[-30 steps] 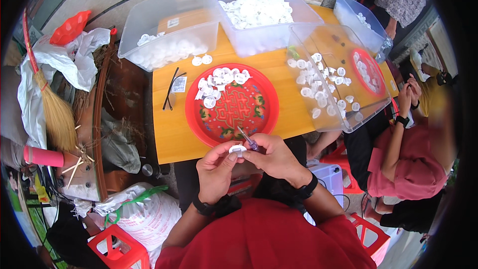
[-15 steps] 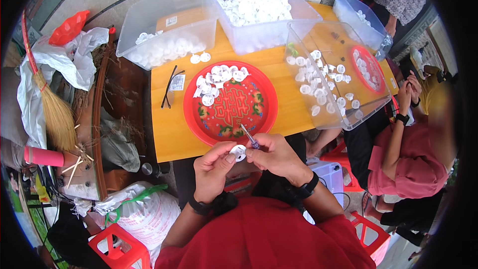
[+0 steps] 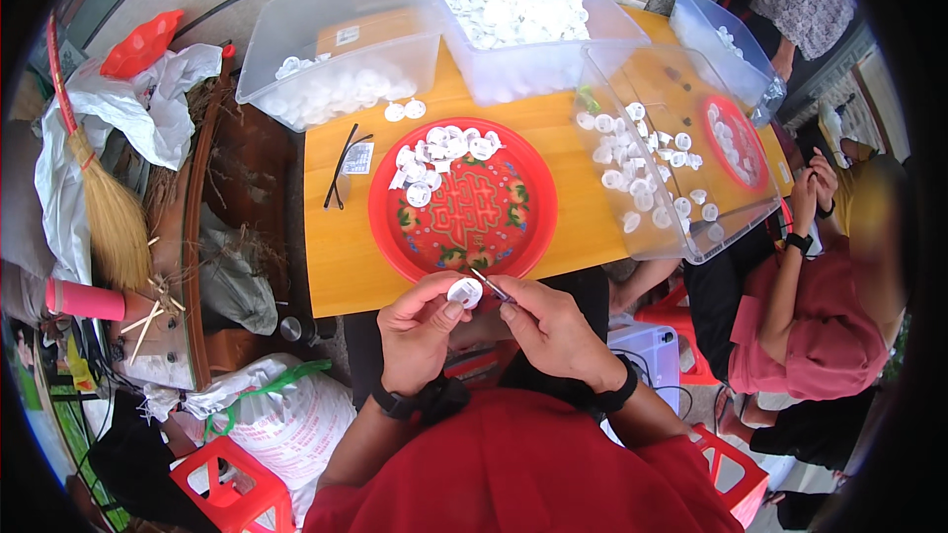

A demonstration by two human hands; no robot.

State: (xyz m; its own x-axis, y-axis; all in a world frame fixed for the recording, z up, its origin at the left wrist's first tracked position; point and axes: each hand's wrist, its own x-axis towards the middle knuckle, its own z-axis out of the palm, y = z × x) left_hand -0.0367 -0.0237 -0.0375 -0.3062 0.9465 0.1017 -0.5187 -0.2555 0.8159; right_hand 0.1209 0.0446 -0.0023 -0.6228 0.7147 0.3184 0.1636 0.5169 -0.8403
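Observation:
My left hand (image 3: 413, 338) pinches a small round white plastic piece (image 3: 464, 291) between thumb and fingers, just in front of the tray's near rim. Beside it, my right hand (image 3: 561, 332) grips a small screwdriver (image 3: 491, 286) with a purple handle and a thin metal shaft. The shaft points up and left, close to the piece's upper edge; whether they touch I cannot tell. Beyond both hands lies a round red tray (image 3: 545, 222) with a patterned base. A heap of similar white pieces (image 3: 444, 150) lies on its far left part.
Clear plastic bins (image 3: 341, 44) stand along the table's (image 3: 336, 271) far side, several holding white pieces. A transparent bin (image 3: 681, 247) sits at the right, beside a seated person in a pinkish-red shirt (image 3: 820, 336). Black-framed glasses (image 3: 343, 168) lie left of the tray.
The screwdriver has tilted and its tip has come down nearer the white piece. My left hand has raised the piece slightly and moved it left.

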